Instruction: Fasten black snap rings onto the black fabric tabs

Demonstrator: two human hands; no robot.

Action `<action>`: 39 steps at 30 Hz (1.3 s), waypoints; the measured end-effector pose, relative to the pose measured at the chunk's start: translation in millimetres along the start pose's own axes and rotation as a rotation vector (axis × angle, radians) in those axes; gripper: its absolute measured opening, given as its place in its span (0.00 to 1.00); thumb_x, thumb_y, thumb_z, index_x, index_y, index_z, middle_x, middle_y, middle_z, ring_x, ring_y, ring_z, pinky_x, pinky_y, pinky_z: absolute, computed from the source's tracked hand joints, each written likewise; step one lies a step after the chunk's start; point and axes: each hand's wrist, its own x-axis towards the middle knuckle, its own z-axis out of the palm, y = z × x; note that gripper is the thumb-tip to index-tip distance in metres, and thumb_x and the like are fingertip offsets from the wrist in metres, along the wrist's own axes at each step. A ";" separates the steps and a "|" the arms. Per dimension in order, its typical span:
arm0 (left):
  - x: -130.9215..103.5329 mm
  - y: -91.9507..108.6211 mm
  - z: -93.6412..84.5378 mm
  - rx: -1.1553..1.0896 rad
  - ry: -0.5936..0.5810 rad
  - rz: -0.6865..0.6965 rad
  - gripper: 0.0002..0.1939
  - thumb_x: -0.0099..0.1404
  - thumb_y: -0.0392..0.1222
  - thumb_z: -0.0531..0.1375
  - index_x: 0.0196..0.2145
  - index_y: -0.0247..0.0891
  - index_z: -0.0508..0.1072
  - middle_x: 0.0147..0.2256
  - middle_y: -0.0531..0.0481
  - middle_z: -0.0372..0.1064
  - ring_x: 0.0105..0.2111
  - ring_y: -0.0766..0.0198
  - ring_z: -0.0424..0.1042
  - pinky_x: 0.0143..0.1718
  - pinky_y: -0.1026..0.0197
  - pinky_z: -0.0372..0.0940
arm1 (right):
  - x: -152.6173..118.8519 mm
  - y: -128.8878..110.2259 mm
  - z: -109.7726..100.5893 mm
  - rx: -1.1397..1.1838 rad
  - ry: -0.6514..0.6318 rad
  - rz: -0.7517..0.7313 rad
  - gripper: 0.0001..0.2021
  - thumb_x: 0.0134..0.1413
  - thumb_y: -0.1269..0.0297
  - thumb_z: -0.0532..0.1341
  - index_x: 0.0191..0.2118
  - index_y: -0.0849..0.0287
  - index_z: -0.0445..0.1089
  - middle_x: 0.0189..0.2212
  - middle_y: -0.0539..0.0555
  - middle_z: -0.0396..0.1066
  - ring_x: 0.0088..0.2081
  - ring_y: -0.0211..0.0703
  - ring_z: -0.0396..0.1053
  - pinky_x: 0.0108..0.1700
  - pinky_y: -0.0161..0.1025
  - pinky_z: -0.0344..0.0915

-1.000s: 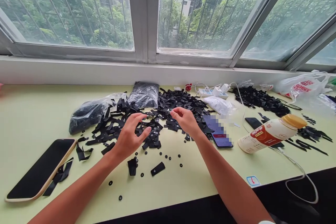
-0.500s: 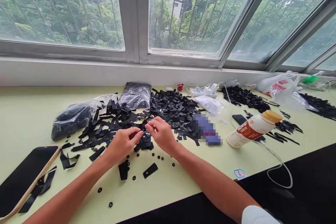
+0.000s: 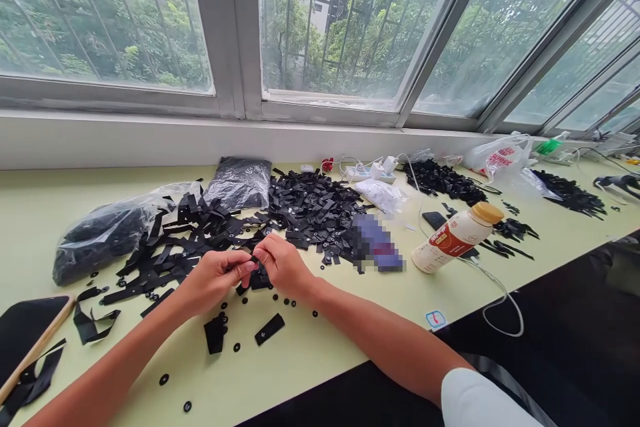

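My left hand [image 3: 220, 275] is closed, thumb and fingers pinching one side of a small black strip [image 3: 255, 259]. From the other side, my right hand [image 3: 280, 265] pinches the same strip, its fingertips almost meeting the left ones. Most of the strip is hidden by the fingers. Below the hands lie a flat black label [image 3: 270, 329] with a pale letter on it and another black label [image 3: 214, 335] with small discs beside it. Small round black discs [image 3: 164, 379] are scattered on the table. Beyond the hands spreads a large heap of black strips [image 3: 320, 203].
A stuffed clear bag [image 3: 105, 233] and a black packet [image 3: 239, 183] stand behind the heap. On the left lies a phone [image 3: 30, 327]. To the right are a tilted bottle [image 3: 456, 237], a power strip [image 3: 370, 173], a white cable [image 3: 500, 280] and more black strips [image 3: 445, 180].
My hands have come together; the fingertips, apart before, now meet at the small black strip. The whole view has shifted, so the table's things appear further left.
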 end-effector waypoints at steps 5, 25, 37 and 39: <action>-0.1 0.1 0.8 -0.027 -0.056 -0.003 0.23 0.71 0.55 0.54 0.27 0.35 0.72 0.22 0.52 0.63 0.23 0.67 0.56 0.24 0.64 0.52 | 0.3 -0.7 3.4 -0.025 0.008 0.063 0.12 0.70 0.63 0.50 0.33 0.56 0.64 0.32 0.51 0.66 0.33 0.39 0.63 0.37 0.35 0.60; -0.1 -6.9 -1.7 0.565 0.366 0.026 0.16 0.72 0.47 0.51 0.42 0.38 0.76 0.39 0.44 0.73 0.41 0.54 0.71 0.44 0.55 0.63 | 7.9 12.8 -21.1 -0.216 0.110 0.219 0.08 0.63 0.62 0.60 0.42 0.56 0.76 0.39 0.53 0.74 0.35 0.40 0.70 0.39 0.37 0.64; -1.0 -4.3 2.1 0.656 0.479 0.098 0.16 0.70 0.46 0.55 0.51 0.39 0.71 0.56 0.39 0.62 0.58 0.47 0.63 0.59 0.43 0.60 | 15.0 52.3 -58.0 -0.600 0.056 0.288 0.10 0.64 0.68 0.59 0.46 0.55 0.77 0.43 0.57 0.76 0.48 0.48 0.71 0.49 0.41 0.65; -1.4 -3.7 3.8 0.601 0.456 0.107 0.16 0.70 0.46 0.55 0.52 0.39 0.71 0.56 0.39 0.62 0.58 0.48 0.63 0.59 0.44 0.61 | 16.0 49.1 -56.7 -0.532 0.140 0.254 0.11 0.65 0.68 0.59 0.46 0.55 0.78 0.43 0.55 0.77 0.47 0.48 0.72 0.49 0.42 0.66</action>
